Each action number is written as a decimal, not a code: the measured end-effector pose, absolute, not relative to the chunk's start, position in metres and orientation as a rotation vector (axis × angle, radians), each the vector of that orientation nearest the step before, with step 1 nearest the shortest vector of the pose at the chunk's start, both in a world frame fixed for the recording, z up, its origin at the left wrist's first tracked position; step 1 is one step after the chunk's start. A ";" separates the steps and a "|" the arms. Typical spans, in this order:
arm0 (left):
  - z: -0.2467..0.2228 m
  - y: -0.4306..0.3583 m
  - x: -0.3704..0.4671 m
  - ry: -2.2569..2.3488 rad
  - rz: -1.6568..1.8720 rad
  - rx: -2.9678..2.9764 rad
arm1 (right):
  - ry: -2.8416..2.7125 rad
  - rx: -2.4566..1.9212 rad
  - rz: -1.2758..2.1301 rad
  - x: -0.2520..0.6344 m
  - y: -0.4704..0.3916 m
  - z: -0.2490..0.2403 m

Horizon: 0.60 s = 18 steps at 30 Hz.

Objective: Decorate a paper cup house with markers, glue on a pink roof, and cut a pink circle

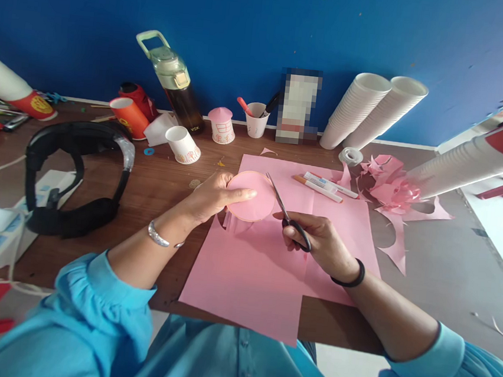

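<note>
My left hand [215, 197] pinches a round pink paper disc [256, 204] with an orange outline, its thumb lying on top. Black-handled scissors [282, 203] are gripped in my right hand [311, 236], their blades pointing up and left beside the disc's right edge. Beneath both hands, large pink paper sheets [247, 277] cover the middle of the table. Two markers [318, 189] and a white-labelled item rest on the paper's upper right part.
Along the back stand a bottle [173, 80], a pink-roofed cup [222, 127], a cup of pens [256, 124] and stacked white cups [357, 110]. Pink scraps [389, 184] lie right; a black headset [74, 177] lies left.
</note>
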<state>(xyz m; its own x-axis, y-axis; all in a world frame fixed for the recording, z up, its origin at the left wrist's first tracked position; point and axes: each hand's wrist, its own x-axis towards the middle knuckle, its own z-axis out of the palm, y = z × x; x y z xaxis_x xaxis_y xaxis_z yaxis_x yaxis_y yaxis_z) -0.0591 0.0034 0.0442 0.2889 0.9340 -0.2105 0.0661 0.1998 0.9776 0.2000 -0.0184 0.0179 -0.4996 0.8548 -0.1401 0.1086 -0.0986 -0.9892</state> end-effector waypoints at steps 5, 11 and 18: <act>0.044 0.005 -0.060 1.111 0.825 1.225 | -1.603 -1.052 1.655 0.201 -0.018 0.019; 0.043 0.005 -0.062 1.128 0.819 1.217 | -1.623 -1.070 1.660 0.201 -0.019 0.021; 0.045 0.005 -0.061 1.173 0.849 1.221 | -1.625 -1.053 1.672 0.202 -0.018 0.022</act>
<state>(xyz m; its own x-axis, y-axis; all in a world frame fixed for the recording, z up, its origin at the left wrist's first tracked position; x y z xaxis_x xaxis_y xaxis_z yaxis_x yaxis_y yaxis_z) -0.0607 0.0052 0.0454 0.2296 0.9512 -0.2062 0.1010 0.1875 0.9771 0.2021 -0.0184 0.0224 -0.5241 0.8394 -0.1438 0.1197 -0.0945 -0.9883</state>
